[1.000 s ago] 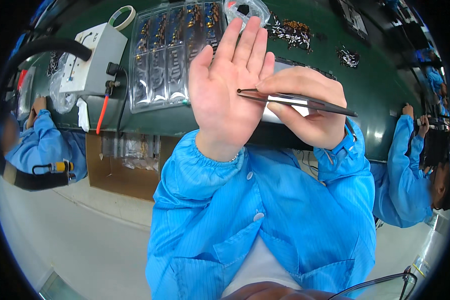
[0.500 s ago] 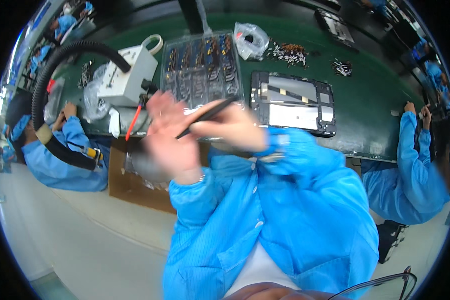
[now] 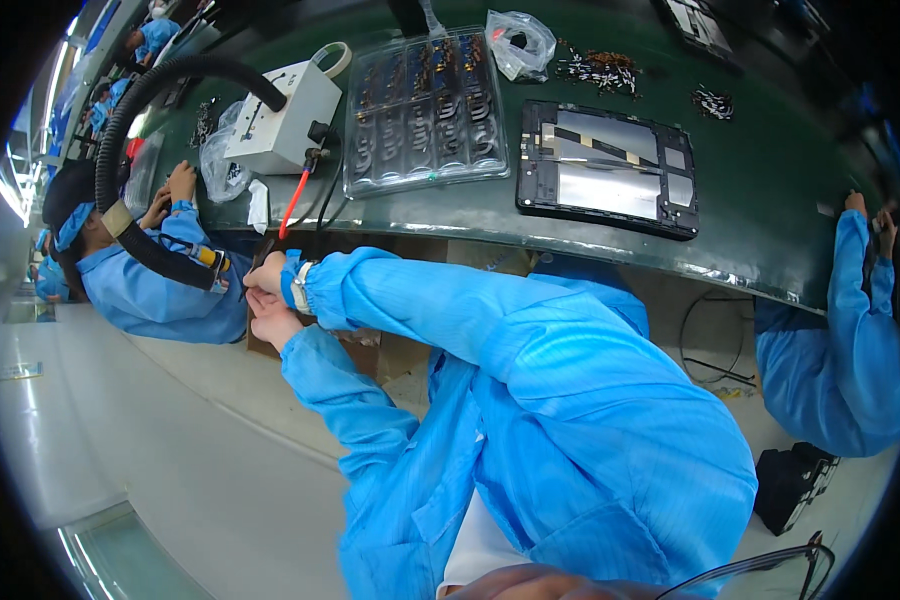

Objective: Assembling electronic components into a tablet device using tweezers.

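Note:
My right arm reaches across to the left, and my right hand (image 3: 268, 274) is over the cardboard box (image 3: 378, 352) below the bench edge. Its fingers are closed around a thin black pen-like tool (image 3: 258, 254), only partly visible. Just below it is my left hand (image 3: 273, 320), palm turned up and fingers curled close to the right fingertips. What the left fingers hold, if anything, is too small to make out. On the bench lies an opened tablet-like device (image 3: 610, 168) with a black frame and silver plates, apart from both hands.
A clear compartment tray (image 3: 425, 181) of small parts sits beside a white box (image 3: 288, 115) with a red-orange cable (image 3: 295, 205). A black hose (image 3: 105, 160) arches at the left. Small loose parts (image 3: 600, 72) lie farther back. Co-workers sit at both sides.
Both hands have moved left and down, from in front of the tray to over the cardboard box. My left palm was spread; now its fingers are curled. The tablet-like device stays on the bench.

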`<state>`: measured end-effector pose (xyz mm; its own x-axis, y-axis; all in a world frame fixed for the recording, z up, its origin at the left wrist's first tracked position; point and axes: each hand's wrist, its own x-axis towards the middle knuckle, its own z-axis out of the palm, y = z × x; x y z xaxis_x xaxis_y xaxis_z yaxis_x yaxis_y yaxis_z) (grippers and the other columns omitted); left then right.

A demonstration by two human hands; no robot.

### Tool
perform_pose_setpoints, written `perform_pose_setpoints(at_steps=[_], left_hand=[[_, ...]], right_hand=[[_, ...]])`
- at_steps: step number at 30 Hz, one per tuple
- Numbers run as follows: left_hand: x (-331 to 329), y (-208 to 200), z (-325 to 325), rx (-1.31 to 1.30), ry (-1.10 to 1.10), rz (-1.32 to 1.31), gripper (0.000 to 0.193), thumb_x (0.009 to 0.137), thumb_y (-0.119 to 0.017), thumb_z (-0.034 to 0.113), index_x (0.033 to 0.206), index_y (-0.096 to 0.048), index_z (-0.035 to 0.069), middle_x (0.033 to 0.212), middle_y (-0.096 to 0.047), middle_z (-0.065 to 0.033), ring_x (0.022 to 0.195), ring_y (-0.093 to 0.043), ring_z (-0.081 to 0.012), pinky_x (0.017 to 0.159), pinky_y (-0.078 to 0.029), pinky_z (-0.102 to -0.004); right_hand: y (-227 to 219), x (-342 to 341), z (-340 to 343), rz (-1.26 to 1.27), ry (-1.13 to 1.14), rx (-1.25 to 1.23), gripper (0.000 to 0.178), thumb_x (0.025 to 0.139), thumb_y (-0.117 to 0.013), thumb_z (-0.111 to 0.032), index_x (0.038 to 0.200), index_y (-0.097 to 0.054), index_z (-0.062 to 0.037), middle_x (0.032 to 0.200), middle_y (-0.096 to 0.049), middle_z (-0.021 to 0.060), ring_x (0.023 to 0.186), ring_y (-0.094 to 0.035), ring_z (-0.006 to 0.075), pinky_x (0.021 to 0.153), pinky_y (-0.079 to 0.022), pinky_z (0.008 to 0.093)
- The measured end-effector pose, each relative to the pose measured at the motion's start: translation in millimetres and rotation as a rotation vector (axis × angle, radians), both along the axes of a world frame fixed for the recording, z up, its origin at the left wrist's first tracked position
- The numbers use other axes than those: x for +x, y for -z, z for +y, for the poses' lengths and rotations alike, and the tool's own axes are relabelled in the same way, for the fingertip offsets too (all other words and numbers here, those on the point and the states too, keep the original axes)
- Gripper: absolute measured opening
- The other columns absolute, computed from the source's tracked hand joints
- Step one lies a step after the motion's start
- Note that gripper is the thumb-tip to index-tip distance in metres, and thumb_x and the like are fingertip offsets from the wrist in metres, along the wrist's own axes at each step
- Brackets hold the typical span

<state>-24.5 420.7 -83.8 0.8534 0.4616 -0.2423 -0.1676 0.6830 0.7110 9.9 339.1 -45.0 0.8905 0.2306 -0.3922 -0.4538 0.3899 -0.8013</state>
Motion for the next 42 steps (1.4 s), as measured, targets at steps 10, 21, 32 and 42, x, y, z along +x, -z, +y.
perform_pose_setpoints(at_steps=[10, 21, 32, 42], left_hand=[[-37.1, -61.7, -130.4, -0.097, 0.139, -0.223, 0.040, 0.095, -0.028, 0.021, 0.122, -0.050, 0.001, 0.111, -0.060, -0.0107, 0.103, -0.058, -0.0221, 0.090, -0.045, -0.0344], [-52.5, -88.0, -433.9, 1.713, 0.911, -1.199, 0.030, 0.083, -0.057, 0.019, 0.106, -0.058, 0.000, 0.099, -0.060, -0.0170, 0.095, -0.057, -0.0339, 0.081, -0.046, -0.0390], [-58.9, -87.0, -437.6, 1.453, 1.047, -1.086, 0.020, 0.080, -0.060, 0.014, 0.097, -0.060, 0.004, 0.092, -0.061, -0.0111, 0.085, -0.057, -0.0306, 0.080, -0.043, -0.0391], [-66.0, -96.5, -433.5, 1.603, 1.117, -1.037, 0.028, 0.079, -0.062, 0.011, 0.107, -0.060, 0.010, 0.103, -0.059, -0.0054, 0.093, -0.056, -0.0261, 0.092, -0.040, -0.0449]], right_hand=[[-80.1, -137.1, -163.7, -0.359, 0.271, 0.512, 0.020, 0.082, -0.064, -0.007, 0.100, -0.062, 0.0022, 0.092, -0.063, 0.0091, 0.088, -0.058, 0.0149, 0.078, -0.047, 0.0277], [-141.7, -255.2, -446.2, -0.716, 0.882, -0.537, 0.018, 0.086, -0.055, -0.005, 0.101, -0.061, 0.0035, 0.100, -0.065, 0.0141, 0.093, -0.061, 0.0190, 0.084, -0.048, 0.0305], [-68.3, -222.8, -507.2, -0.339, 0.581, -0.911, 0.016, 0.081, -0.064, -0.011, 0.093, -0.067, -0.0008, 0.082, -0.065, 0.0043, 0.070, -0.059, 0.0088, 0.060, -0.048, 0.0232], [-74.9, -224.4, -500.4, -0.253, 0.514, -1.130, 0.015, 0.077, -0.064, -0.007, 0.092, -0.068, -0.0065, 0.088, -0.066, 0.0087, 0.075, -0.064, 0.0216, 0.068, -0.051, 0.0291]])
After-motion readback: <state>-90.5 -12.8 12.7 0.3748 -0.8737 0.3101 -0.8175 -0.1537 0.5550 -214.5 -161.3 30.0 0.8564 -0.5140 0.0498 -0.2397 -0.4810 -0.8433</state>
